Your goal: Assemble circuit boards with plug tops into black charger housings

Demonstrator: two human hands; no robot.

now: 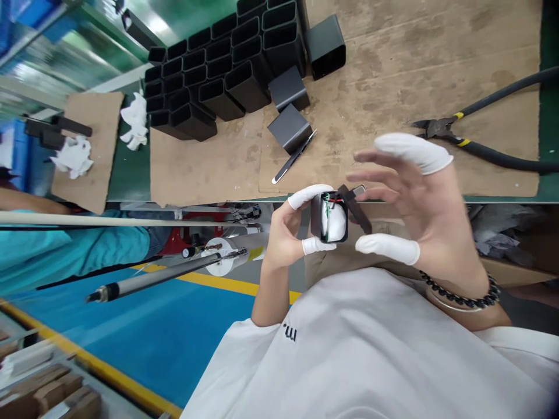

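Note:
My left hand [286,230], with white covers on thumb and a finger, grips a small black housing [317,216] between them. The housing's open end faces me and shows white padding [336,224], a strip of green and thin red wires. A black end cap [358,214] with a metal plug stands off at the housing's right edge. Just right of the cap is my right hand [419,201], fingers spread and slightly blurred, thumb and a finger also covered in white. It appears to hold nothing, though its rear fingertips are close to the plug.
Rows of open black housings [244,87] stand at the back left of the cardboard-covered bench [393,70]. Tweezers [294,156] lie beside a loose housing [289,128]. Long-handled cutters [439,127] lie at right. Another person's teal sleeve [74,244] shows at left.

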